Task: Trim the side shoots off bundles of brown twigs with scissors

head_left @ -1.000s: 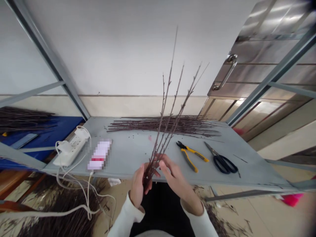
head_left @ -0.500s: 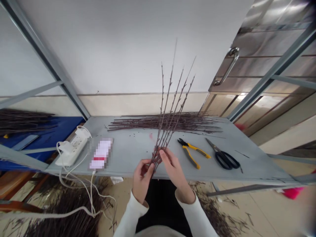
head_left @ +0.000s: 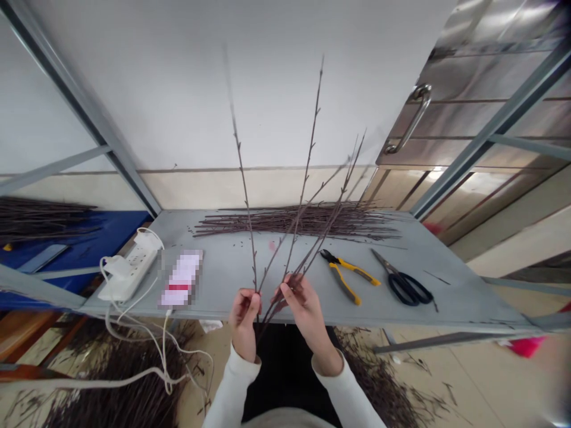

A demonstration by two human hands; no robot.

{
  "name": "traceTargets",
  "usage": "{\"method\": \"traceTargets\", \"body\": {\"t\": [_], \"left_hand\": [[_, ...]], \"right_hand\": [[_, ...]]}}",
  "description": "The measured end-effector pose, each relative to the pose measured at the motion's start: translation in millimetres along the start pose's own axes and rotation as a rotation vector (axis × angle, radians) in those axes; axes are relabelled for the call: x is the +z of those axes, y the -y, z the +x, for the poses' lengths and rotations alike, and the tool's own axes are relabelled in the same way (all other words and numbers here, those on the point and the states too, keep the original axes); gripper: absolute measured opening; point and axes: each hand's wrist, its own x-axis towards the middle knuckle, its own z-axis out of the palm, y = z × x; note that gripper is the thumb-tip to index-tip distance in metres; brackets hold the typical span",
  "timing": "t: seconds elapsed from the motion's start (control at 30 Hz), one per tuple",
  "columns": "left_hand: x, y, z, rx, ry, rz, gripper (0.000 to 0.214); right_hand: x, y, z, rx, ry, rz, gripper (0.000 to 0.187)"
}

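Observation:
Several thin brown twigs with small buds rise from my two hands, fanned apart over the grey table [head_left: 214,261]. My left hand [head_left: 245,315] is closed, thumb and fingers pinching a twig [head_left: 244,178] that leans left; a second one crosses close to its fingertips. The rest of the twigs [head_left: 328,229] are gripped between the thumb and fingers of my right hand [head_left: 300,303], tilting to the right. Their lower ends come together below my hands, near the table's front edge. Behind them lies a long pile of similar twigs [head_left: 250,222].
Yellow-handled pliers [head_left: 350,274] and black-handled scissors [head_left: 404,282] lie on the right. A phone [head_left: 182,276] and a white power strip [head_left: 131,270] with cables are on the left. More twigs [head_left: 120,380] cover the floor. Metal posts frame both sides.
My hands have moved apart, and the twigs that stood in one narrow bunch now spread. One twig has swung left with my left hand; others lean further right.

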Motion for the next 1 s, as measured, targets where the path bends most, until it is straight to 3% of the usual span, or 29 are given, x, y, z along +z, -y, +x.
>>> {"method": "traceTargets", "body": {"t": [0.2,0.43,0.5,0.57,0.8,1.0], "left_hand": [[-6.6,6,1,-0.068,0.044,0.000,0.023],[-29.7,24,-18,-0.115,0.164,0.261,0.027],[-36.4,31,-27,-0.106,0.171,0.313,0.026],[-40.2,37,-35,-0.046,0.086,0.370,0.027],[-40.2,37,-22,0.088,0.003,0.494,0.028],[-42.1,24,-4,0.161,0.144,0.572,0.030]], "right_hand": [[-3,-18,-7,0.064,-0.099,0.083,0.025],[-4,-53,-25,0.139,-0.034,0.059,0.032],[-3,-63,-31,0.166,-0.027,0.072,0.037],[-2,-69,-36,0.197,-0.022,0.100,0.040],[-1,-63,-32,0.194,-0.036,0.165,0.032],[0,-45,-15,0.137,-0.096,0.162,0.042]]}}
